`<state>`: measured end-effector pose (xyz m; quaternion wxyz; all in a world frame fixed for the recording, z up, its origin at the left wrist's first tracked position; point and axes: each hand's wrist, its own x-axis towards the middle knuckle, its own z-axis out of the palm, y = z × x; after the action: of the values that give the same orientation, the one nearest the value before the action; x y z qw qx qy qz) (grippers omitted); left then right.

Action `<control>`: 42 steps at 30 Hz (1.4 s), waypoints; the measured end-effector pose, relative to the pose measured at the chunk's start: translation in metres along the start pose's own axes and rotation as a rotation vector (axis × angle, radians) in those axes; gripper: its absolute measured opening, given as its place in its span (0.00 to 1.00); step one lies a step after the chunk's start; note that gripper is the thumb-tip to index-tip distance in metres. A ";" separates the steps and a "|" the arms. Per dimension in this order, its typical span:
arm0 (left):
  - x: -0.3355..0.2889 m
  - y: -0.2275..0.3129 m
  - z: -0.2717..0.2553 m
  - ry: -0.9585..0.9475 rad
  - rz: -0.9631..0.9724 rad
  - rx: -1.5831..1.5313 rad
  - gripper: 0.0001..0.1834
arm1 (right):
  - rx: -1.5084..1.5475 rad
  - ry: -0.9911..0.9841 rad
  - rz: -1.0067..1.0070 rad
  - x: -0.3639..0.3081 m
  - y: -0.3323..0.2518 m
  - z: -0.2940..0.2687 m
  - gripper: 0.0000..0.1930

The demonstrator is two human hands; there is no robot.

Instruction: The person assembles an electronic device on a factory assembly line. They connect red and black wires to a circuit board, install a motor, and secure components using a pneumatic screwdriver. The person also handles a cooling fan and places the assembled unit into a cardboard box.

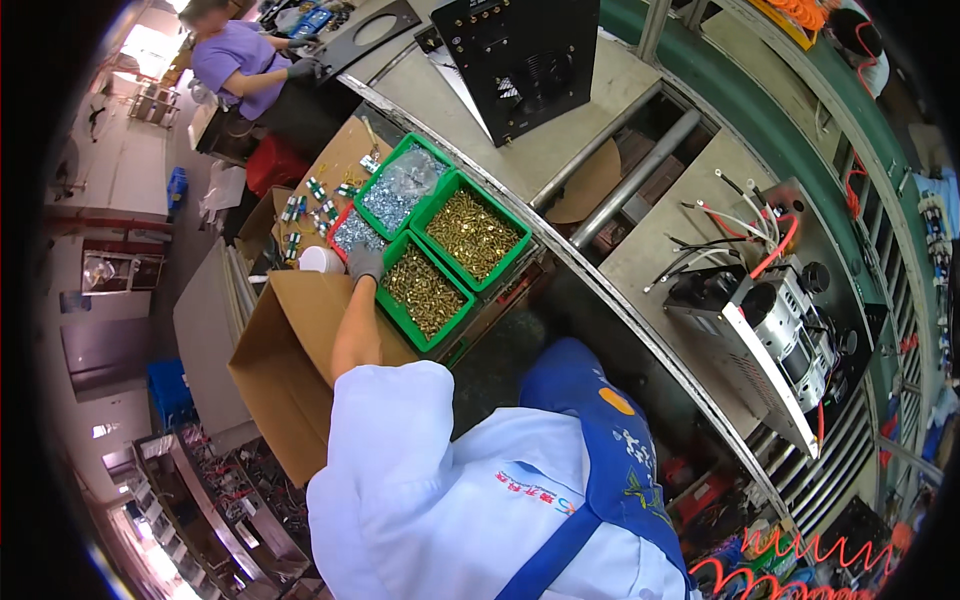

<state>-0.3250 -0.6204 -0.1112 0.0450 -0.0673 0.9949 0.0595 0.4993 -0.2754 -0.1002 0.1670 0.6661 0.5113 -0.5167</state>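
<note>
My left hand (366, 262), in a grey glove, reaches down to the near edge of a small red bin (341, 221) of silver screws (356, 234). The glove is at the screws, but its fingers are too small and partly hidden to show what they hold. Right beside the hand is a green bin (428, 346) of brass-coloured screws (425, 292). Another green bin (520, 254) of brass-coloured screws and a third green bin (408, 141), with silver screws and a clear plastic bag, adjoin it. My right hand is out of view.
An open cardboard box (290, 370) stands under my left forearm. A white round tub (320, 260) and small green-and-silver parts (325, 210) lie by the bins. A black panel (525, 75) stands on the bench; a wired machine unit (780, 335) sits right. A co-worker (240, 65) works at far left.
</note>
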 end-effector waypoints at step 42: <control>0.048 -0.064 0.011 -0.077 0.396 -0.181 0.16 | 0.098 -0.019 -0.039 -0.017 -0.017 0.041 0.21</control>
<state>-0.3621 -0.6884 -0.1341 0.0640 0.1280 0.9769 0.1589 0.4643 -0.3081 -0.0972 0.1291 0.6582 0.4969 -0.5506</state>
